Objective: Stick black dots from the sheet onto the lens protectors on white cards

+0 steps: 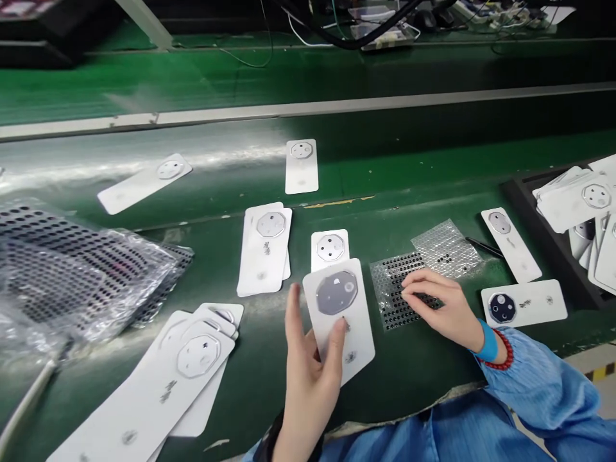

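Observation:
My left hand (pixel 308 372) grips a white card (pixel 359 333) with an octagonal grey window, thumb pressed on its face, tilted up above the green bench. Behind it lies another white card (pixel 330 247). My right hand (pixel 436 305) rests with curled fingers on a clear sheet of small black dots (pixel 392 289), fingertips pinched against it. Whether a dot is between the fingertips I cannot make out. A blue sleeve, blue wristband and red bead bracelet show at the right wrist.
More white cards lie about: a stack (pixel 264 253) at centre, a pile (pixel 192 366) at lower left, single ones on the belt (pixel 301 167) and at right (pixel 524 305). A black tray (pixel 539 218) of cards sits far right. Bagged dot sheets (pixel 72 269) lie left. A black pen (pixel 484 247) lies by a second clear sheet.

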`<state>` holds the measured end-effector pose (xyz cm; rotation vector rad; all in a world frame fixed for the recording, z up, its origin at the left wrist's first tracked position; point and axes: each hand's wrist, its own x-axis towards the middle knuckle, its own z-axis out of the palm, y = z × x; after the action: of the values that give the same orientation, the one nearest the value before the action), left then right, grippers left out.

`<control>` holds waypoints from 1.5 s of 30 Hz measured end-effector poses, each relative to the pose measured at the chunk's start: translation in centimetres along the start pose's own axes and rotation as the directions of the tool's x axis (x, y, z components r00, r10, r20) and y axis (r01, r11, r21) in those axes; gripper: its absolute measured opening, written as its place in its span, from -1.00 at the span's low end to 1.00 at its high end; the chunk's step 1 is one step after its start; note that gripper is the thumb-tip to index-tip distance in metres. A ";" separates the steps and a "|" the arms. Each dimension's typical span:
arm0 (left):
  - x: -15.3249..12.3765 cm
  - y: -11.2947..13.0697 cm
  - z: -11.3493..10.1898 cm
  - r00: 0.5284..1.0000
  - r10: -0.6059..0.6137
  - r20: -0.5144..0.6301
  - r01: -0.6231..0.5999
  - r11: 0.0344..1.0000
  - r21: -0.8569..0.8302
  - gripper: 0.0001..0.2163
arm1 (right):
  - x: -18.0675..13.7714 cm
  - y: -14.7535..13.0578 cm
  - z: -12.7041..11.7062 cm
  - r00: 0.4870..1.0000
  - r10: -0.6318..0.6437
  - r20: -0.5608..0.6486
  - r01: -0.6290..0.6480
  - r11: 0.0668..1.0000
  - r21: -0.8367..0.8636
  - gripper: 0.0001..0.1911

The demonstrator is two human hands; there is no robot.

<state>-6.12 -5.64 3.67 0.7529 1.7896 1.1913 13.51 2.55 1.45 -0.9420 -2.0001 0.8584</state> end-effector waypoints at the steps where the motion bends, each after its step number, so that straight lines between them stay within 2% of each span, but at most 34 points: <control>1: -0.5 0.3 0.3 0.999 -0.031 0.042 0.032 0.999 -0.007 -0.29 | 0.3 -0.8 -0.1 0.999 -0.019 -0.037 0.018 1.000 -0.010 -0.89; 4: -1.6 1.0 1.4 0.976 -0.054 0.212 0.058 0.998 -0.012 -0.57 | 1.0 -3.0 0.0 0.986 -0.165 -0.036 0.163 0.984 -0.068 -0.87; 7: -2.0 1.5 2.3 0.956 -0.009 0.294 0.018 0.999 -0.029 -0.64 | 1.1 -4.1 0.2 0.962 -0.271 0.022 0.270 0.948 -0.165 -0.84; 10: -2.1 2.0 2.7 0.957 0.033 0.288 -0.025 0.999 -0.030 -0.71 | 0.9 -4.3 0.3 0.954 -0.299 0.006 0.292 0.928 -0.233 -0.79; 16: -2.7 2.4 3.1 0.965 0.076 0.252 -0.076 0.997 -0.009 -0.81 | 0.6 -4.4 0.2 0.949 -0.314 -0.044 0.298 0.932 -0.207 -0.78; 19: -2.8 2.3 3.2 0.962 0.068 0.266 -0.072 0.997 0.006 -0.83 | 0.5 -4.4 0.2 0.958 -0.279 -0.062 0.262 0.944 -0.201 -0.78; 21: -2.9 2.1 3.2 0.963 0.048 0.267 -0.052 0.999 0.008 -0.84 | 0.4 -4.4 0.1 0.953 -0.300 -0.040 0.283 0.930 -0.235 -0.76; 25: -2.9 1.9 3.2 0.967 0.051 0.248 -0.050 0.999 -0.012 -0.81 | -0.2 -4.8 0.2 0.914 -0.390 0.110 0.397 0.808 -0.435 -0.68; 29: -2.9 1.5 3.2 0.973 0.023 0.228 -0.020 1.000 -0.019 -0.76 | -1.5 -5.5 1.1 0.925 -0.333 0.184 0.365 0.639 -0.677 -0.60; 31: -2.8 1.3 3.3 0.971 -0.003 0.238 0.010 0.999 -0.031 -0.75 | -2.0 -5.6 1.4 0.921 -0.320 0.222 0.377 0.590 -0.714 -0.59; 36: -2.6 1.3 3.4 0.978 -0.032 0.204 0.054 0.993 -0.103 -0.71 | -1.8 -5.2 0.4 0.901 -0.333 0.277 0.431 0.628 -0.648 -0.59; 42: -2.4 2.1 3.2 0.985 0.065 0.160 -0.047 0.993 -0.112 -0.82 | -0.7 -5.7 -0.7 0.886 -0.372 0.276 0.461 0.648 -0.607 -0.59; 45: -2.2 2.4 3.2 0.988 0.075 0.133 -0.063 0.993 -0.098 -0.83 | -0.7 -6.0 -1.0 0.893 -0.365 0.264 0.450 0.688 -0.570 -0.59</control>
<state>-2.23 -5.25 5.94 0.8271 1.5965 1.2303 12.68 -0.82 6.49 -0.7214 -2.5408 -0.0207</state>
